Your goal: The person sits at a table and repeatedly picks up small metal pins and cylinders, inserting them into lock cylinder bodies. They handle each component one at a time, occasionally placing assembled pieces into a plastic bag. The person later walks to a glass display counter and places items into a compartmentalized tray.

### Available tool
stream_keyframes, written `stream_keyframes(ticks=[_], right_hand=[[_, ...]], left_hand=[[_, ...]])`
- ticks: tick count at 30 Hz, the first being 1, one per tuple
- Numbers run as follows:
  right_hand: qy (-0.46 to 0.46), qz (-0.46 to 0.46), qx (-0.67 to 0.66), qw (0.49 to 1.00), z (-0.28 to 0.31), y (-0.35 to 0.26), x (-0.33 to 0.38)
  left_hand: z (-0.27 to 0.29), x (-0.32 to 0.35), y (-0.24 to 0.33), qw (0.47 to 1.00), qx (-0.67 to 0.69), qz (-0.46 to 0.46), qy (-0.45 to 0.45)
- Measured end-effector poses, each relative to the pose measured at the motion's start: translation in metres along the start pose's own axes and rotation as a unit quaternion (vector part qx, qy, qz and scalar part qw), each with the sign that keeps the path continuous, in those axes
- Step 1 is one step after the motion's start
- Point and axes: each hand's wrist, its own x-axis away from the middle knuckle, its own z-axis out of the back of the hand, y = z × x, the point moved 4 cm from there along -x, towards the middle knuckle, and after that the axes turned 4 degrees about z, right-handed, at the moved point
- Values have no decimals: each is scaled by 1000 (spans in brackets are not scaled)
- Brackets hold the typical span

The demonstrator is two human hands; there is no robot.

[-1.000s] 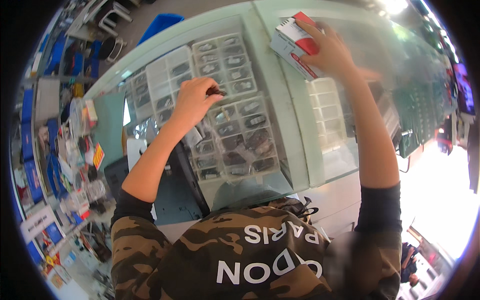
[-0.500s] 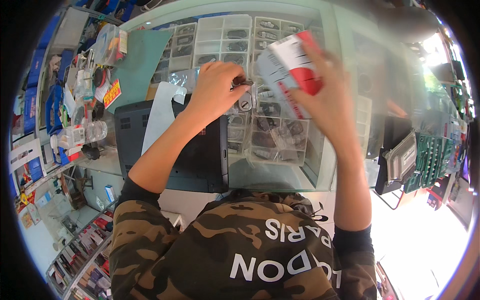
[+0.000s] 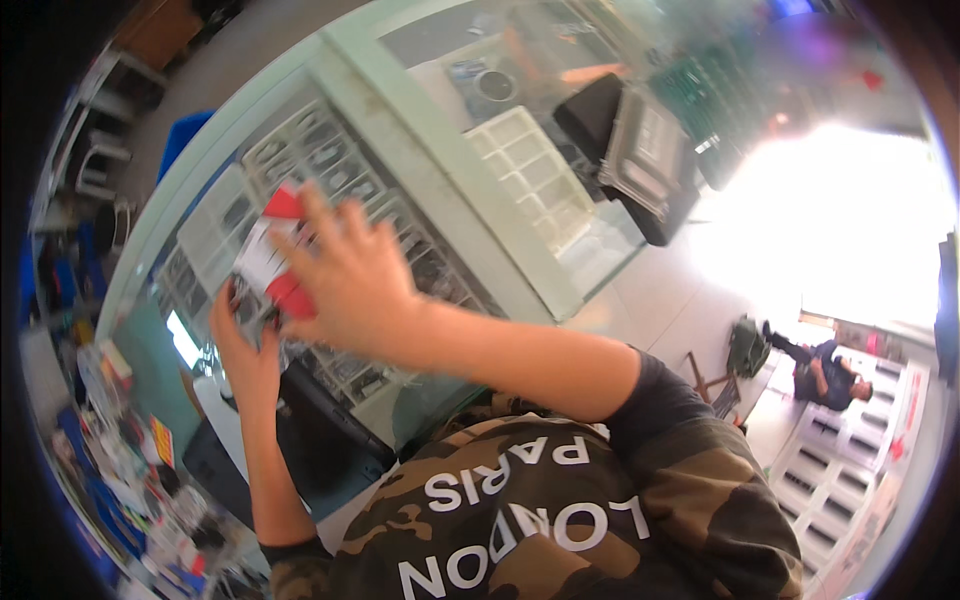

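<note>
My right hand [image 3: 365, 290], smeared by motion, has its fingers over a red and white cardboard box [image 3: 262, 258] and its thumb below. Close against the box's near side is my left hand [image 3: 248, 355], its fingers and thumb curved round something small and dark. The box and the blur hide most of that item. Both hands are above the glass counter. Below my left forearm lies a black laptop [image 3: 325, 430], with a pale strip of paper [image 3: 220, 415] on it.
Compartment trays [image 3: 330, 170] of small packed parts lie under the glass. An off-white divided tray [image 3: 530, 175] and a black case with a grey metal box [image 3: 645, 150] are farther right. Mixed goods [image 3: 130, 430] crowd the left side. A person [image 3: 825, 378] sits at the far right.
My view has swung to the right, bringing the bright doorway and the seated person in. The box has come from beside my left hand to against its fingers, still in my right hand.
</note>
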Motion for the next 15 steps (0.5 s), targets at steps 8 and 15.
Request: stream_keyframes(ticks=[8, 15], right_hand=[[-15, 11, -88, 996, -29, -16, -3], [169, 1, -149, 974, 19, 27, 48]], left_hand=[[5, -4, -57, 964, 246, 98, -34], [25, -37, 87, 962, 30, -260, 81]])
